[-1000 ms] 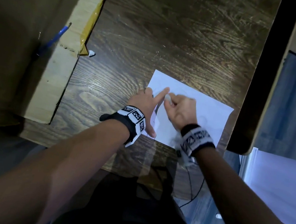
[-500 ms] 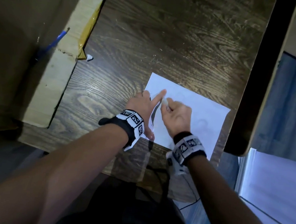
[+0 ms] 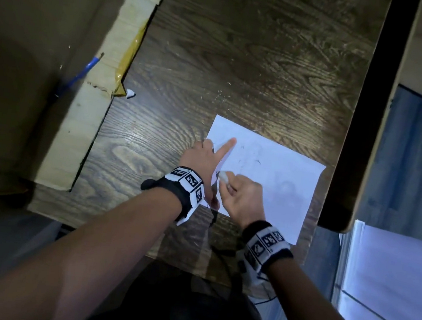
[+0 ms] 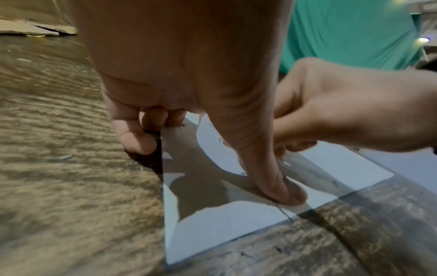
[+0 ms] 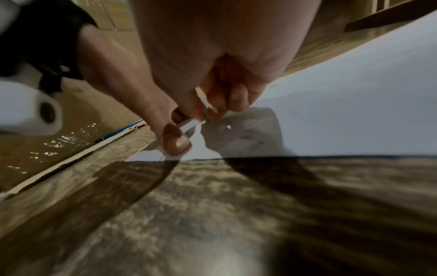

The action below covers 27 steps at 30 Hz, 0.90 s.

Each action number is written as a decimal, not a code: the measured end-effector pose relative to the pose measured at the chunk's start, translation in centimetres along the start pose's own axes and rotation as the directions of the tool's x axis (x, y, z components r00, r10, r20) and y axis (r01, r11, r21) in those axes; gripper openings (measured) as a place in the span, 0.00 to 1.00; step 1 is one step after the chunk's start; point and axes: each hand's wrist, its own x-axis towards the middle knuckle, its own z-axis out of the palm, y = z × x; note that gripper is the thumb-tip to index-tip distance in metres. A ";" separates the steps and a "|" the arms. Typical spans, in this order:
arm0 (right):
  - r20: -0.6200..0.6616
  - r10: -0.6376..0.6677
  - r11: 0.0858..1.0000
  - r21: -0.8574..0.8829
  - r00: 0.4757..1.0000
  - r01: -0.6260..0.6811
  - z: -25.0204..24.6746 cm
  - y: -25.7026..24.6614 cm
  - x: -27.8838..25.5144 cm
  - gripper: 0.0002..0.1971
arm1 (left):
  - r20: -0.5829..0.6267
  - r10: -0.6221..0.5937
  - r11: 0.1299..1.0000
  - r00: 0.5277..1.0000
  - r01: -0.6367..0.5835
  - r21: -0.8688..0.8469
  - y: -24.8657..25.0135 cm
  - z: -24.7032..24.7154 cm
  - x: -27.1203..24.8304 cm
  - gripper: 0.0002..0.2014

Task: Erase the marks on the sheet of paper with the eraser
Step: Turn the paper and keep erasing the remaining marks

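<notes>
**Eraser meets paper at the near edge of a wooden desk**

A small white eraser [image 3: 223, 177] is pinched between the thumb and curled fingers of the right hand [image 3: 242, 199], its tip down on the left part of a white sheet of paper [image 3: 280, 182]. Faint pencil marks [image 3: 258, 161] show on the sheet at about 1 o'clock from the eraser, and a smudged grey patch lies toward 3 o'clock. In the right wrist view the eraser [image 5: 189, 124] shows as a pale sliver held at the fingertips just above the paper [image 5: 354, 93].

The left hand [image 3: 204, 159] lies just beside the right, at 10 o'clock from the eraser. Its index finger [image 3: 228, 146] is stretched straight and presses the sheet flat, while the thumb lies along the sheet's near left edge; the left wrist view shows the other fingers [image 4: 132, 134] curled under at the paper's left edge, gripping nothing. Both wrists wear bands with black-and-white markers.

The sheet lies askew on a dark wood-grain table [image 3: 241, 58], toward its right near corner. Well apart, at 10 o'clock, a flattened cardboard box [image 3: 102, 96] overlaps the table's left side, with a blue pen [image 3: 84, 71] resting on it and a small white scrap [image 3: 130, 94] at its edge. More white sheets [image 3: 400, 284] lie beyond the table at 4 o'clock.
</notes>
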 end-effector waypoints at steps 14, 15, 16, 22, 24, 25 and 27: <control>0.096 -0.071 0.996 0.058 0.993 0.066 -0.7 0.2 3.1 0.17 | -0.090 0.268 0.961 0.959 -0.259 0.100 -6.4 0.1 1.0 0.70; 0.102 -0.069 0.997 0.034 0.992 0.065 -0.7 -0.3 4.0 0.16 | -0.096 0.270 0.959 0.958 -0.258 0.121 -6.3 0.2 0.9 0.70; 0.101 -0.057 0.998 0.011 0.993 0.057 -0.6 -0.6 5.0 0.16 | -0.100 0.267 0.959 0.959 -0.254 0.126 -6.4 0.3 1.0 0.71; 0.005 0.027 0.999 -0.042 1.000 -0.026 0.8 -0.7 7.6 0.18 | -0.125 0.239 0.968 0.963 -0.227 0.106 -6.3 0.1 1.2 0.76; 0.037 -0.033 0.999 -0.013 0.999 0.033 1.4 -1.1 4.7 0.17 | -0.120 0.226 0.969 0.967 -0.211 0.128 -6.1 0.1 1.2 0.76; 0.064 -0.057 0.998 -0.005 0.996 0.058 1.4 -1.2 3.3 0.17 | -0.114 0.221 0.969 0.969 -0.205 0.137 -6.0 0.0 1.2 0.75; 0.096 -0.099 0.995 -0.020 0.991 0.101 0.9 -1.0 2.9 0.17 | -0.102 0.212 0.969 0.972 -0.196 0.148 -5.9 -0.1 1.1 0.75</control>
